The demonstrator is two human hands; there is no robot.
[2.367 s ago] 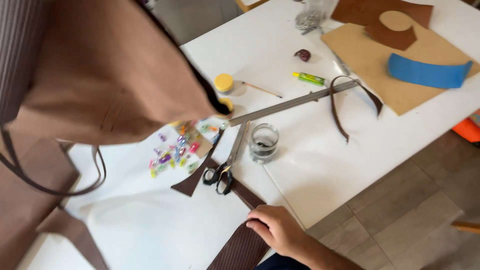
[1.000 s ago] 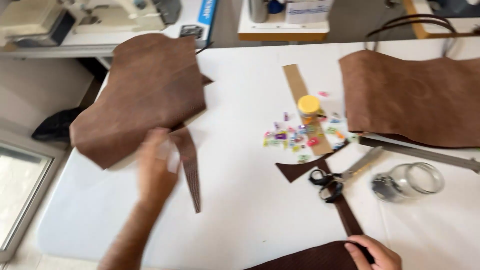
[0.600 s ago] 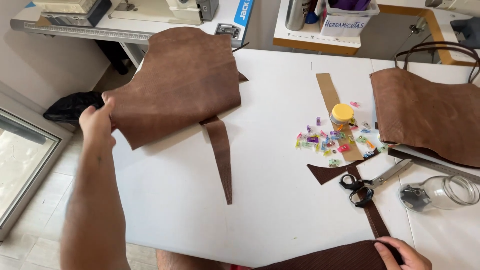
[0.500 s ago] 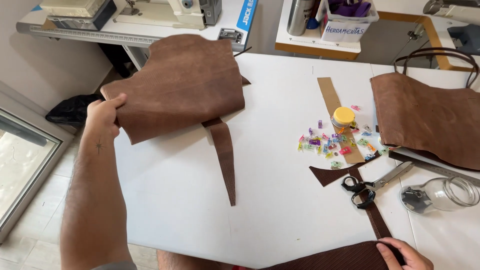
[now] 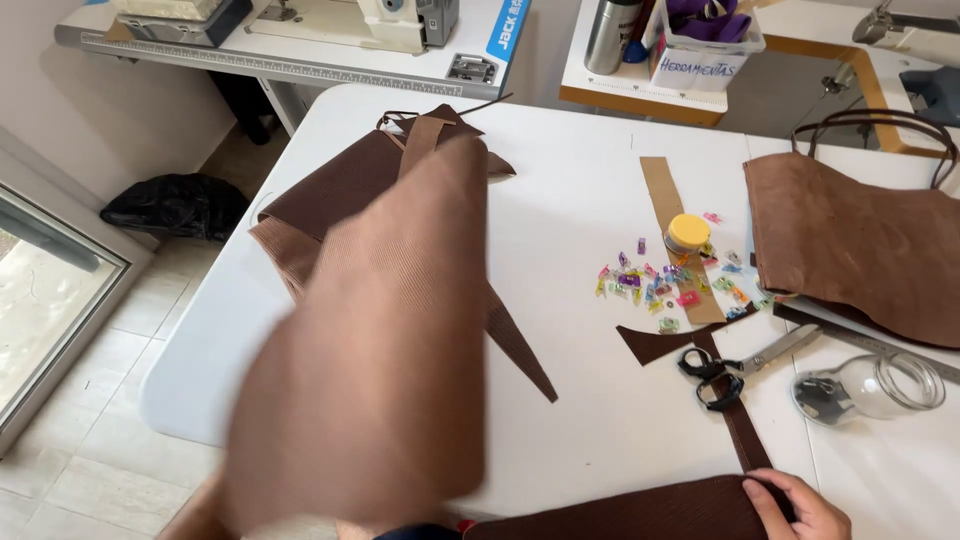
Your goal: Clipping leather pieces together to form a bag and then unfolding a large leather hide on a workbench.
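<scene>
Pinning the strip [image 5: 745,440] flat, your right hand [image 5: 795,505] lies open; fabric [image 5: 380,340] at 9 o'clock hides your left, grip unclear.

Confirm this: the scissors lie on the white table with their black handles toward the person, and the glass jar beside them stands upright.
Not quite. In the head view the scissors do lie on the white table, black handles toward the person, but the glass jar lies on its side, not upright.

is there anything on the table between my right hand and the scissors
Only the dark brown strip: it runs from under the right hand up to the scissors, whose black handles lie on it. The glass jar lies off to the right, clear of that line.
</scene>
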